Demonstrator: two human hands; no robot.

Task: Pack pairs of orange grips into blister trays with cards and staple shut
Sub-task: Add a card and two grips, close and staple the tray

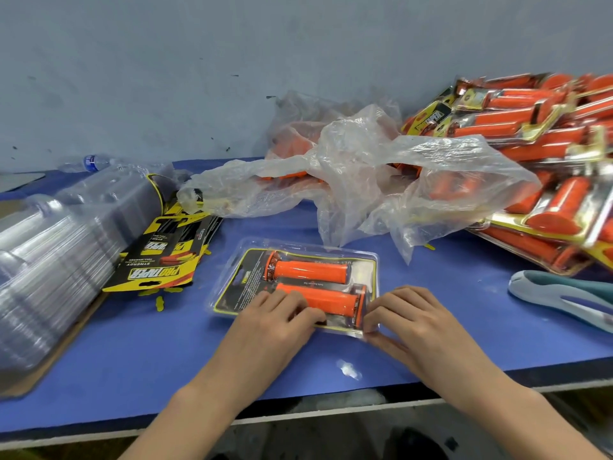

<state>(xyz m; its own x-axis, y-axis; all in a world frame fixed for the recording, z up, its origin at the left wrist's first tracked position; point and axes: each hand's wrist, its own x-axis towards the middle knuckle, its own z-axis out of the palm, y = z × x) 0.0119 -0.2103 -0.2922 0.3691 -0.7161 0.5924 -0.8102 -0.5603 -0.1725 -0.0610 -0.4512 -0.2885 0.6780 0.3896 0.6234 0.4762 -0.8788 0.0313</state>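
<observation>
Sitting on the blue table (pixel 132 360), the blister tray (pixel 232 287) is holding two orange grips (pixel 311 270) over a card (pixel 252 273). The left hand (pixel 278 313) and right hand (pixel 408 313) are pinching its near edge closed. Stapling is probably what is left, with the likely stapler (pixel 560 293) lying untouched at right.

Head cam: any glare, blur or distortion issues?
Head view: soft even light, with only faint shadows on the blue tabletop. Glare streaks the stack of clear empty trays and the pile of finished orange-grip packs. The clear plastic blister tray at centre is sharp. The frame edges go soft and stretched by the wide-angle lens.
</observation>
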